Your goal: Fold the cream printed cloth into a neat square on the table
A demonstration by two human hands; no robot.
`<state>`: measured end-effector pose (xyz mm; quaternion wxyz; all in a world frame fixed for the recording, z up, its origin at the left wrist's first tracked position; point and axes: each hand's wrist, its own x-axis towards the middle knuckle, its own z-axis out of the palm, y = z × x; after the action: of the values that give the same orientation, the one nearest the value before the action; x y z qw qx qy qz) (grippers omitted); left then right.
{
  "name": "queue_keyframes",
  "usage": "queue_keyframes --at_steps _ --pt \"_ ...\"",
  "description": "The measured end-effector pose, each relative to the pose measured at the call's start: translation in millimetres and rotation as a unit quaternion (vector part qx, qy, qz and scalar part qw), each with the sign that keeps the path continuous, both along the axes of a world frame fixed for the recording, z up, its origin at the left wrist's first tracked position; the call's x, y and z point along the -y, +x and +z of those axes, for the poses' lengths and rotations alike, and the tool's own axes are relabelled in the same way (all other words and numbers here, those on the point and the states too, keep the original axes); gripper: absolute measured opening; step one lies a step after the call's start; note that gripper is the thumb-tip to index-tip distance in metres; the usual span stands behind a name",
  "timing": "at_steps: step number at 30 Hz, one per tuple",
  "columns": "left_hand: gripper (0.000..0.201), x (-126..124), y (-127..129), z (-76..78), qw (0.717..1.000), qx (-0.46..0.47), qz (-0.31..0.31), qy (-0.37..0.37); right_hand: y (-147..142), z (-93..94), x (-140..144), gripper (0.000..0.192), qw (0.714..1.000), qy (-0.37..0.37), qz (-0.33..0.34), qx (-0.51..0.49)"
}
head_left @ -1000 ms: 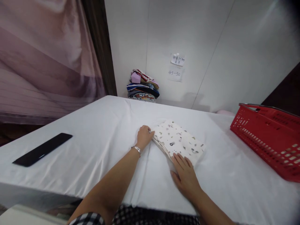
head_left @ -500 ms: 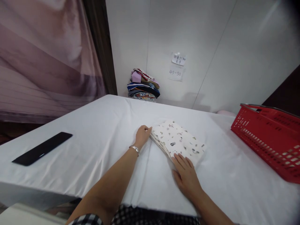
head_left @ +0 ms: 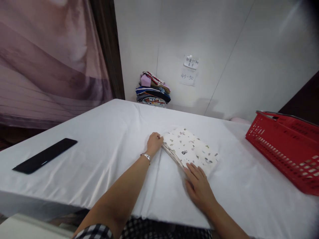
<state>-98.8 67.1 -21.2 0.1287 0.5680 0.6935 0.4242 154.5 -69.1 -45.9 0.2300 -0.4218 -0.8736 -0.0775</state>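
A white cloth (head_left: 190, 146) printed with small motifs lies folded in several layers on the white-covered table (head_left: 112, 132). My left hand (head_left: 155, 142), with a bracelet at the wrist, has its fingers closed on the cloth's left corner. Flat on the near edge of the cloth rests my right hand (head_left: 199, 186), its fingers stretched out and the thumb apart on the tablecloth. The layered edge of the cloth faces me between the two hands.
To the right stands a red plastic basket (head_left: 284, 149) with a metal handle. A flat black object (head_left: 46, 156) lies at the left. Behind the table's far edge is a stack of folded fabrics (head_left: 153, 91), near paper signs (head_left: 188, 76) on the wall.
My left hand has shifted slightly right and pressed in at the cloth's corner. The layers along the near edge look a little closer together. My right hand has barely moved.
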Motion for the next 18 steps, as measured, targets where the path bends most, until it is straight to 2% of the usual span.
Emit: queue_keyframes --at_steps 4,11,18 --pt "0.010 1.3 -0.9 2.3 0.998 0.001 0.013 -0.058 2.5 -0.4 -0.6 0.041 0.999 0.014 0.006 -0.038" --pt "0.002 -0.1 -1.3 1.3 0.997 0.050 0.011 -0.062 1.3 2.8 1.8 0.047 1.000 -0.008 0.016 0.009" --pt "0.034 0.4 0.5 -5.9 1.000 -0.003 -0.026 0.003 -1.1 7.8 5.1 0.049 0.998 -0.040 0.004 0.039"
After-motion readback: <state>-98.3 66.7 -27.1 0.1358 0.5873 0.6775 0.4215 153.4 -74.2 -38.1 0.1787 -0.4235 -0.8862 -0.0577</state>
